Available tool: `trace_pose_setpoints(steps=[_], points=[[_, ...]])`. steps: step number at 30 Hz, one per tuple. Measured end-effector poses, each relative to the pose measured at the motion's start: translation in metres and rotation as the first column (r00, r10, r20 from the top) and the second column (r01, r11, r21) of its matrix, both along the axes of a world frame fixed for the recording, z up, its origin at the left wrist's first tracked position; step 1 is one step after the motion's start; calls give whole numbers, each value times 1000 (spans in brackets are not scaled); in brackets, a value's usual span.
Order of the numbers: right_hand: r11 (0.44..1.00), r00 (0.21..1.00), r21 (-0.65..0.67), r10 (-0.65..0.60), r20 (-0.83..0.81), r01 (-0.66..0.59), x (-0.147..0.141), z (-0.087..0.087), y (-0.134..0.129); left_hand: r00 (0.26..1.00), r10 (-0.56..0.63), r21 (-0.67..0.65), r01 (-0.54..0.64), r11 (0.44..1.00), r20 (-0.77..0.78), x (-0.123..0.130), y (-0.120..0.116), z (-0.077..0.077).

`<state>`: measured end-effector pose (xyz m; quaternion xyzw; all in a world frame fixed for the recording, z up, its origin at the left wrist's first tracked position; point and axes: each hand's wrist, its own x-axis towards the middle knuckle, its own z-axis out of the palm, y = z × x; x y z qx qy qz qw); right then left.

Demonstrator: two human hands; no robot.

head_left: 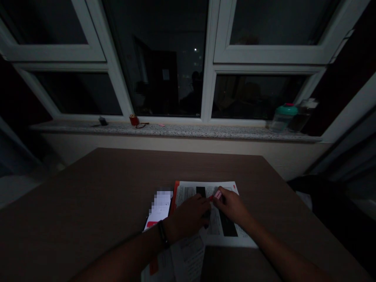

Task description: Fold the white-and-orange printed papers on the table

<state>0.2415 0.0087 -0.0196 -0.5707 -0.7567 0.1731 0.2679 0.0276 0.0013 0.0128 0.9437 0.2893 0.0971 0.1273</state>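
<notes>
Pages: print illegible | right hand: pinching pink object | left hand: atop pages, grip unclear

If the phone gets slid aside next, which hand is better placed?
Left, probably: the left hand is nearer the phone. The right hand is farther off and pinches a small pink object. Whether the left grips anything is unclear.
</notes>
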Motion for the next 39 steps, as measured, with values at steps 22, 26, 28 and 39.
trace_pose_setpoints(steps=[22, 26, 28, 39], points=[[1000, 988, -1, -18, 153, 18, -5, 2, 1, 999, -14, -5, 14, 1000, -39, 1, 0, 5], [998, 992, 2, -66, 110, 67, -3, -1, 3, 1000, -3, -4, 3, 1000, -19, 0, -2, 5], [996, 994, -4, -87, 70, 87, -1, -3, 4, 1000, 0, -13, 0, 1000, -24, 0, -2, 7], [1000, 998, -10, -5, 59, 5, -2, 3, -3, 999, -36, -33, 35, 999, -26, -3, 0, 7]])
